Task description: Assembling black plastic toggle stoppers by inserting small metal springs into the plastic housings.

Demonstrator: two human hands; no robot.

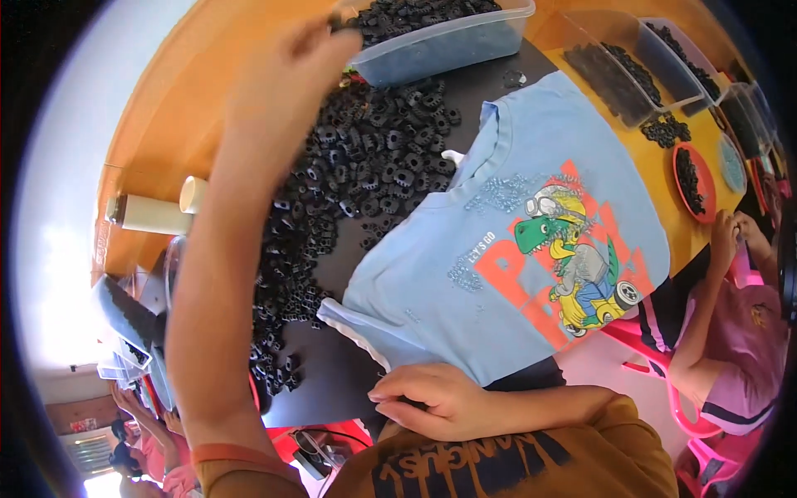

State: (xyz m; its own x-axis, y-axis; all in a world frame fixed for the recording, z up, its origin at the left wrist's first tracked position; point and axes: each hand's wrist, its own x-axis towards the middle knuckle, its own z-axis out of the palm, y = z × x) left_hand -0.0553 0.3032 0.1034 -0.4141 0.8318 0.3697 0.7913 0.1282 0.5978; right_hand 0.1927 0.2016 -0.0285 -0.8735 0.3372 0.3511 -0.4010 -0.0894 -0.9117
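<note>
My left hand (311,58) reaches up to the near left corner of a clear plastic bin (448,46) filled with small black plastic pieces. Motion blurs its curled fingers, and a dark bit shows by the fingertips. My right hand (436,402) rests close to my body at the lower edge of a light blue T-shirt (398,282). Its fingers curl toward the thumb, and what they hold, if anything, is hidden. A heap of black plastic pieces (382,141) lies on the dark table left of the shirt. Small clear bits (502,195) are scattered on the shirt.
More clear bins (681,58) of black parts stand at the far right, near a red oval dish (693,183). Two pale cylinders (154,214) are at the left. Another person's hands (735,232) work at the right edge. Cables (332,444) hang below the table.
</note>
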